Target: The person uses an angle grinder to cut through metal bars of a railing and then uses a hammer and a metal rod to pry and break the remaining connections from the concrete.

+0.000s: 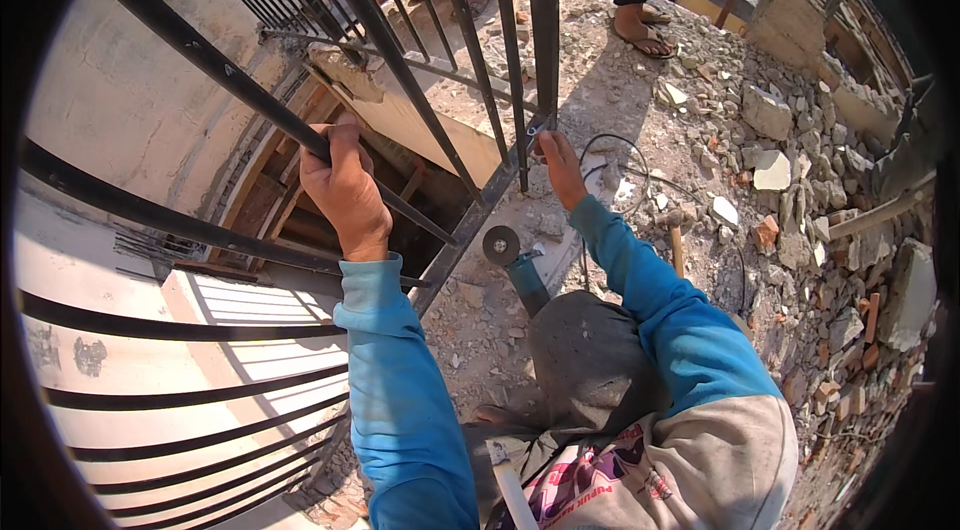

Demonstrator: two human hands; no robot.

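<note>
Rubble and broken bricks (pixel 800 180) cover the ground of a building site, where a black metal grille (pixel 420 100) leans over a wooden-framed opening. The left hand (pixel 345 190) is clenched around one slanting bar of the grille, while the right hand (pixel 562 168) pinches a small metal piece at the grille's lower frame, fingers pressed together. An angle grinder (pixel 515 265) lies on the ground just below the right hand, between the forearms.

A single head-worn fisheye view looks steeply down from close above the person's arms, which enter from the lower edge; black metal railing (pixel 300 120) fills the left, rubble-strewn ground (pixel 800 180) the right, edges bending.
</note>
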